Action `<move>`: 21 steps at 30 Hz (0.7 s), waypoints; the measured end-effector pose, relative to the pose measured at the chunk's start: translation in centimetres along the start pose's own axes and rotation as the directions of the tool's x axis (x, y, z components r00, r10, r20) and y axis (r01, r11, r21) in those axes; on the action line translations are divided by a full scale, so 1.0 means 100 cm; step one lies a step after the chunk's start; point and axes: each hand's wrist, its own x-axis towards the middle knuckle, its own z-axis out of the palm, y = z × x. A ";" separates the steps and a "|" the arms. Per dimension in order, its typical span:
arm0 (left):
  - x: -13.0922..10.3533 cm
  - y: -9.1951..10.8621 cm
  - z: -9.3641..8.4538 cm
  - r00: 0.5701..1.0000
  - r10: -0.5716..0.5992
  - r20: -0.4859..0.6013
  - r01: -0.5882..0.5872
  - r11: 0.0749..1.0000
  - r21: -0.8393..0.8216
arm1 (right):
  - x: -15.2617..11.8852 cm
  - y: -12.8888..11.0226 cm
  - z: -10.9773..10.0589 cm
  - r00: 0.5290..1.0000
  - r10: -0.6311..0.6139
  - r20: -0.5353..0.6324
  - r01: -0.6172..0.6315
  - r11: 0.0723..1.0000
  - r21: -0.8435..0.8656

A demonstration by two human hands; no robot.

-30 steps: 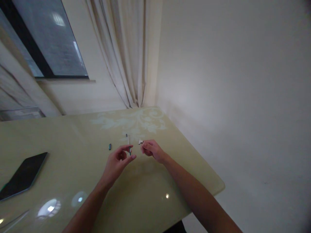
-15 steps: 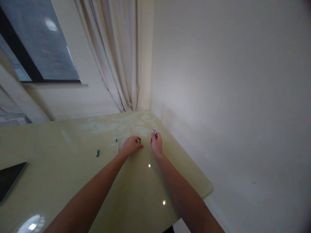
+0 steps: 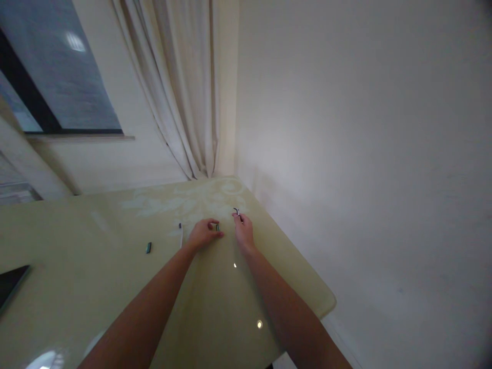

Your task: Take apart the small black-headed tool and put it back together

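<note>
Seen from my remote station: both of the person's bare arms stretch across a glossy pale-green table toward its far right corner, where a cream curtain hangs beside a dark window. The left hand rests low on the tabletop, thumb and forefinger pinched on a small dark piece held just above or on the surface; I cannot tell which. Just beside it, the right hand is curled, its fingertips gripping a tiny black-and-white part that pokes out above the knuckles. The two hands are near each other but apart. To the left of the left hand lies a thin white stick, and farther left a second small dark piece sits alone on the table. At the far left edge of the view, the corner of a dark flat tablet shows. What the small parts are is too small for me to make out.
</note>
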 end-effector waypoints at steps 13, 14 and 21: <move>-0.102 -0.063 -0.055 0.926 0.167 -0.338 -0.148 0.986 0.083 | -0.003 -0.007 -0.001 0.999 0.028 0.045 -0.029 0.999 0.036; -0.110 -0.079 -0.069 0.911 0.128 -0.391 -0.091 0.989 0.113 | -0.005 -0.009 0.000 0.998 0.036 0.055 -0.039 0.998 0.048; -0.124 -0.127 -0.115 0.917 -0.222 -0.331 0.305 0.926 0.224 | -0.024 -0.020 0.009 0.966 0.050 0.253 -0.088 0.986 0.139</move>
